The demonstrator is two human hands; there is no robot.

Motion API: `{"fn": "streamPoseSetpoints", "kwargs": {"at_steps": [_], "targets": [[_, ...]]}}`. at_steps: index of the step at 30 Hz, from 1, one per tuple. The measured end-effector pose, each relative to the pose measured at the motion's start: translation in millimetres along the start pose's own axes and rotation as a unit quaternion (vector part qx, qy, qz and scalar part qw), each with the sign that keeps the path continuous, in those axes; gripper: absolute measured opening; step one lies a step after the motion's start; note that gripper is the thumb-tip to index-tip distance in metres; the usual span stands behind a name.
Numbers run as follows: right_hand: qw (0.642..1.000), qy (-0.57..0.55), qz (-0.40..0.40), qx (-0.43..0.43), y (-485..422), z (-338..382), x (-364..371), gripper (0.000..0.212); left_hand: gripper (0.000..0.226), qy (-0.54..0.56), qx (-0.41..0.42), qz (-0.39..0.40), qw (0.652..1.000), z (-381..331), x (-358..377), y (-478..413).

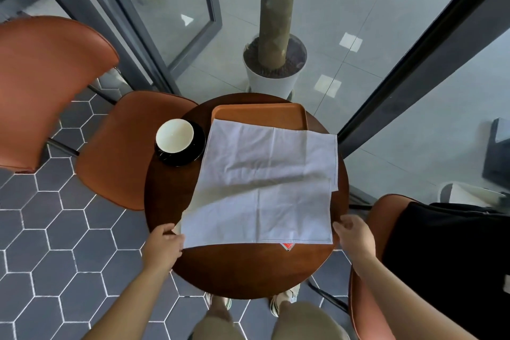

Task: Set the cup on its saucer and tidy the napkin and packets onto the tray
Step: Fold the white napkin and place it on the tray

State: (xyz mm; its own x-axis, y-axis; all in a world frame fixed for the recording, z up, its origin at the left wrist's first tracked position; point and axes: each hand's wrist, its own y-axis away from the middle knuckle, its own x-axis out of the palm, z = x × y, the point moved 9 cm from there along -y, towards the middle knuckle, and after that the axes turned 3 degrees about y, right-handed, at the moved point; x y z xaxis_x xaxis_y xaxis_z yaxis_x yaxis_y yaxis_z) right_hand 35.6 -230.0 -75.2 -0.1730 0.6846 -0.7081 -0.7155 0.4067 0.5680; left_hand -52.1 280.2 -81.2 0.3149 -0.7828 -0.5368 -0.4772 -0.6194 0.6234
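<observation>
Your left hand [165, 243] and right hand [354, 234] pinch the near corners of the napkin [262, 182] spread mid-frame over the tray [259, 113].

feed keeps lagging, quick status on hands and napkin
Left hand and right hand each pinch a near corner of the napkin. Napkin spread over tray. Cup on saucer. Red packet peeks out underneath.

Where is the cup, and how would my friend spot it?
Find the round dark wooden table. At its far left edge, left of the white napkin, sits a shiny black saucer. The cup stands on it, the only round cream-white thing there.
</observation>
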Motion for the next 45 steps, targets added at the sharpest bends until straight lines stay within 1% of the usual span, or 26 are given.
{"fn": "streamPoseSetpoints", "kwargs": {"at_steps": [4,6,8,10,15,19,22,24,27,30,37,39,41,43,45], "targets": [[0.997,0.072,0.016,-0.02,14,-13,17,0.034,0.022,-0.098,0.013,0.023,0.995,13,5,0],[0.993,0.114,0.012,-0.035,20,-8,22,0.031,0.026,-0.149,0.042,0.033,0.987,10,10,-1],[0.99,0.137,-0.005,-0.034,25,-6,26,0.026,0.034,-0.199,0.092,0.039,0.975,0,18,0],[0.987,0.158,-0.012,-0.041,24,-3,27,0.022,0.036,-0.211,0.118,0.026,0.97,-9,23,2],[0.983,0.167,-0.046,-0.053,24,-3,38,0.014,0.029,-0.201,0.123,0.008,0.972,-11,17,1],[0.988,0.14,-0.046,-0.051,23,-7,40,0.011,0.019,-0.204,0.149,-0.027,0.967,-11,11,2],[0.987,0.141,-0.031,-0.069,22,-7,40,0.009,0.022,-0.215,0.121,-0.032,0.969,-2,13,-3],[0.987,0.139,-0.022,-0.078,20,-6,37,0.007,0.017,-0.222,0.101,-0.028,0.97,4,17,-3],[0.986,0.131,-0.01,-0.099,20,-4,33,0.01,0.004,-0.203,0.105,-0.029,0.973,6,19,-5],[0.989,0.11,-0.008,-0.099,21,-4,26,0.005,0.007,-0.16,0.099,-0.032,0.982,10,16,-7],[0.996,0.02,-0.004,-0.082,32,-5,12,0.023,0.004,-0.077,0.122,-0.033,0.989,-6,2,15],[0.998,-0.007,0.0,-0.066,34,-6,9,0.027,0.011,-0.052,0.125,-0.025,0.991,-12,-2,22],[0.998,-0.03,-0.004,-0.047,34,-8,5,0.025,0.018,-0.028,0.139,-0.01,0.99,-18,-6,29],[0.998,-0.055,0.004,-0.039,36,-10,5,0.022,0.019,-0.021,0.164,0.007,0.986,-25,-10,35],[0.996,-0.076,0.015,-0.034,39,-12,4,0.022,0.022,-0.005,0.171,0.016,0.985,-31,-15,39]]}}
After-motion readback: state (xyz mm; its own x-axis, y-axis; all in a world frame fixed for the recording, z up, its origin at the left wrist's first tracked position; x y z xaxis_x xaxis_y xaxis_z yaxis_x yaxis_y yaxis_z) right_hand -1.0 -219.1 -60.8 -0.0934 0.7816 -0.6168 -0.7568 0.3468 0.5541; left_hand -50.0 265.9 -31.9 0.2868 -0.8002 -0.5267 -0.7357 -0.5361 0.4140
